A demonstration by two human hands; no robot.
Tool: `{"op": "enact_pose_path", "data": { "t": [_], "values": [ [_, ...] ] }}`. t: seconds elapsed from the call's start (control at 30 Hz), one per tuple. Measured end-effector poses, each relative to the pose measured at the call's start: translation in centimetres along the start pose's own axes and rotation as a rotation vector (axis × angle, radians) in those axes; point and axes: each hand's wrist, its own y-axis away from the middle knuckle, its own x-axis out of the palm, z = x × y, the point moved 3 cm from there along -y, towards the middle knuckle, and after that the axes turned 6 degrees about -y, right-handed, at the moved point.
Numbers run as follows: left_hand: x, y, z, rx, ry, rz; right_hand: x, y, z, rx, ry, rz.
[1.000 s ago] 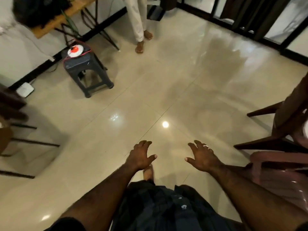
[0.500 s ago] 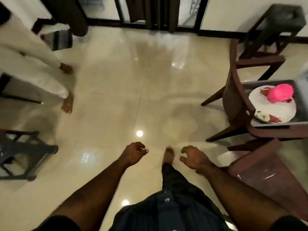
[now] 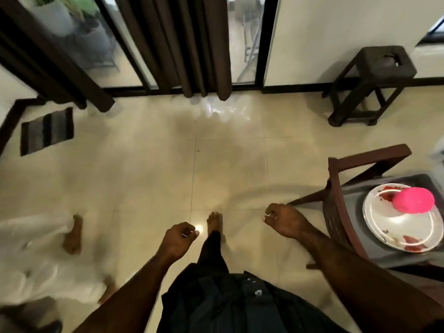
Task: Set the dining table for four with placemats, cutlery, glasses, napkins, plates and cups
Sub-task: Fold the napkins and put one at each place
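Floor (image 3: 149, 179): pale glossy tiles, filling most of the view.
Curtains (image 3: 192, 44): dark, hanging over the glass door at the top.
Second person (image 3: 43, 258): white trousers, bare feet, blurred, lower left.
Chair (image 3: 341, 212): brown wood, right side, carrying a grey tray.
Stool (image 3: 374, 82): dark, by the far wall.
Mat (image 3: 46, 131): striped, upper left.
Plate (image 3: 384, 229): white, red patterned, on the tray.
Cup (image 3: 414, 200): pink, upside down on the plate.
Left hand (image 3: 176, 241): grip loosely curled, holding nothing, above the floor.
Right hand (image 3: 286, 221): grip loosely curled, holding nothing, near the chair.
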Motion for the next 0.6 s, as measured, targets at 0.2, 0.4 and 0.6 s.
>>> {"op": "enact_pose_path", "data": {
  "t": [0.2,0.4,0.6],
  "values": [
    [-7.5,-17.7,-11.6,0.148,-0.114,0.125,-5.4,-10.7,-2.6,0.213,-0.137,-0.018],
    [-13.8,-33.7,-32.3,0.406,-0.276,0.161,-15.3,-16.2,1.1,0.318,-0.224,-0.161],
    [-12.6,-44.9,-46.6,0.522,-0.269,0.17,-21.1,-25.4,-3.5,0.398,-0.353,-0.148]
  ]
}}
